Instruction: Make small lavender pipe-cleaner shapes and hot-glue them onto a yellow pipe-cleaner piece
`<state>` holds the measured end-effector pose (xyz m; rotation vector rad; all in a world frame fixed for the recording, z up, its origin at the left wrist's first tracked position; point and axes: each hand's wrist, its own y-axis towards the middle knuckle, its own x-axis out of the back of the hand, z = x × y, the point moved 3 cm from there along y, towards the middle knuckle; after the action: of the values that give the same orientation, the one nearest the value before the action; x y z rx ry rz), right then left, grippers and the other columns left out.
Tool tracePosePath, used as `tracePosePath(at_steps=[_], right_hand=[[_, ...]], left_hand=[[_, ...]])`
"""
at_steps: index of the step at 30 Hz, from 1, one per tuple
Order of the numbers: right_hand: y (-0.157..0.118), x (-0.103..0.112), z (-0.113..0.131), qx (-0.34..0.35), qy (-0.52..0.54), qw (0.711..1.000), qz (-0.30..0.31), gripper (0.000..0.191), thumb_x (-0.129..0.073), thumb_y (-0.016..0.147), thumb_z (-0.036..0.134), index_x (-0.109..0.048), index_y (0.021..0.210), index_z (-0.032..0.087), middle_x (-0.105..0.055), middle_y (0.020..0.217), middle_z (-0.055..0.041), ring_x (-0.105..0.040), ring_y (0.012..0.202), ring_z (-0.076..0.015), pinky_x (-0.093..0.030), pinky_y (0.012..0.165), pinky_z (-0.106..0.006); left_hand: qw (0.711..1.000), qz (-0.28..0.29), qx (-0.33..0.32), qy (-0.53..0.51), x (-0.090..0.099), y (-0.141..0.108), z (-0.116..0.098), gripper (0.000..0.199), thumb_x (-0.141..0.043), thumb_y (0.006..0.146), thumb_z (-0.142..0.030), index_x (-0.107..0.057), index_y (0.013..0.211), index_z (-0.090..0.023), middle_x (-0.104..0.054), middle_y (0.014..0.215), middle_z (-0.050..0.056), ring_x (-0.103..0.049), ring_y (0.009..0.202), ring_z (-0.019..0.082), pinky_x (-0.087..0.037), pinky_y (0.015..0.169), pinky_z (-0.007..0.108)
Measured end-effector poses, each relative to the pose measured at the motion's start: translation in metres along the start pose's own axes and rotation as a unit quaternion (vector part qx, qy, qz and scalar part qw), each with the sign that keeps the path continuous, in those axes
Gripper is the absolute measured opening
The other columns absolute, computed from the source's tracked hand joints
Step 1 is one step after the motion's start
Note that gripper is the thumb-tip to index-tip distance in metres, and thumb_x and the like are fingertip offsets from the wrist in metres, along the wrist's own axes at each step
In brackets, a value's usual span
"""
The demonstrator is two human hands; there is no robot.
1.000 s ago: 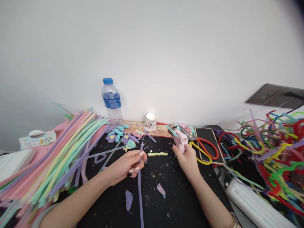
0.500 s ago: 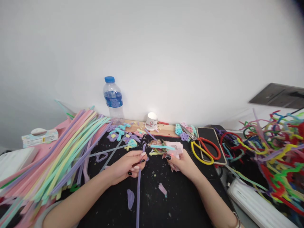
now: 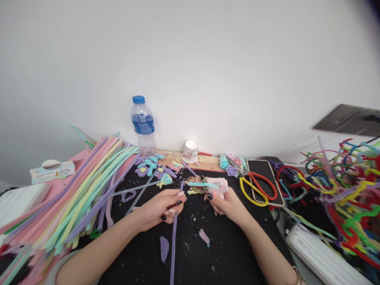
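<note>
My left hand point(image 3: 163, 206) pinches a purple pipe cleaner point(image 3: 173, 249) near its upper end. Its short tip rises above my fingers, and the long tail hangs toward the near edge of the view. My right hand point(image 3: 224, 204) is wrapped round a pale pink hot glue gun point(image 3: 218, 186) with a small red light. The gun's grimy nozzle points left, close by the pipe cleaner's tip; whether they touch I cannot tell. A light-blue strip runs along the gun's top. Below my hands lie a purple fuzzy piece point(image 3: 164, 248) and a pink-purple scrap point(image 3: 204, 237).
Pipe cleaner bundles point(image 3: 86, 186) fill the left; tangled ones point(image 3: 344, 198) lie right. Scissors point(image 3: 257, 189) rest on a phone point(image 3: 265, 174). Behind stand a water bottle point(image 3: 143, 124) and paper cup point(image 3: 190, 152). Fuzzy flowers point(image 3: 231, 170) and a white power strip point(image 3: 317, 253) lie right.
The tip of the purple pipe cleaner has come slightly closer to the glue gun's nozzle. Both hands keep their grips, and the view has shifted a little.
</note>
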<state>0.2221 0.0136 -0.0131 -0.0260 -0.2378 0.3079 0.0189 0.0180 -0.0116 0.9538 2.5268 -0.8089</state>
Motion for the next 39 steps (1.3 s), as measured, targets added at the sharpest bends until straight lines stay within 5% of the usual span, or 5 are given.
tracePosePath(at_steps=[39], right_hand=[[0.0017,0.0014,-0.0082,0.003,0.014,1.0,0.006,0.029,-0.053,0.083,0.04,-0.047,0.066,0.017,-0.041,0.041,0.0081,-0.035,0.034,-0.0054,-0.029,0.037,-0.019]], left_hand=[[1.0,-0.007,0.006,-0.003,-0.0007,0.001,-0.0017,0.025,-0.048,0.087,-0.035,-0.042,0.071,-0.017,-0.031,0.051,-0.008,-0.009,0.044,0.005,-0.009,0.04,0.016]])
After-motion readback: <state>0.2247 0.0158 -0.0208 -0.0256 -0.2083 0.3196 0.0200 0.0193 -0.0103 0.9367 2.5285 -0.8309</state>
